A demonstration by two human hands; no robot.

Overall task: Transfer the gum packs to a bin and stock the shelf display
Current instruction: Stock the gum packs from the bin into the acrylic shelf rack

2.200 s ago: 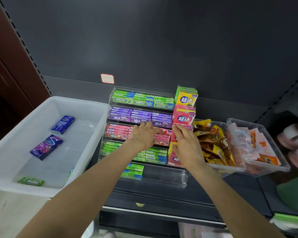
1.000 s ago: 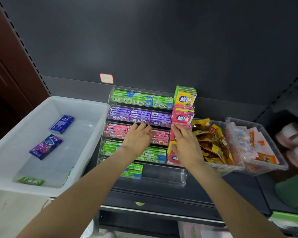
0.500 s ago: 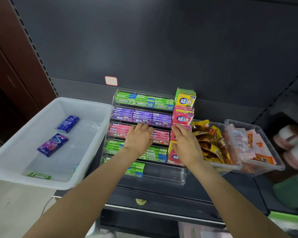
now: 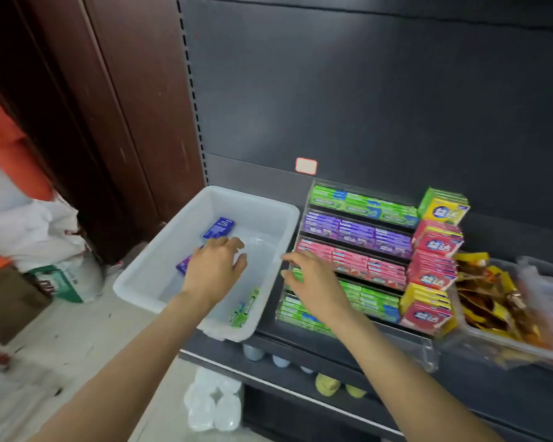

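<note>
Left hand (image 4: 216, 269) hangs over the white bin (image 4: 160, 250), fingers loosely spread and holding nothing; it hides most of the purple pack (image 4: 183, 265), of which only a corner shows at its nine o'clock. At twelve o'clock from that hand lies the blue pack (image 4: 218, 228), and at five o'clock the green packs (image 4: 245, 309) rest against the bin's near wall. Right hand (image 4: 313, 283) is relaxed and empty, fingers pointing toward the bin, in front of the tiered gum display (image 4: 358, 237), covering part of its lower green rows. At three o'clock the snack tray (image 4: 505, 342) is blurred and cut off by the frame edge.
</note>
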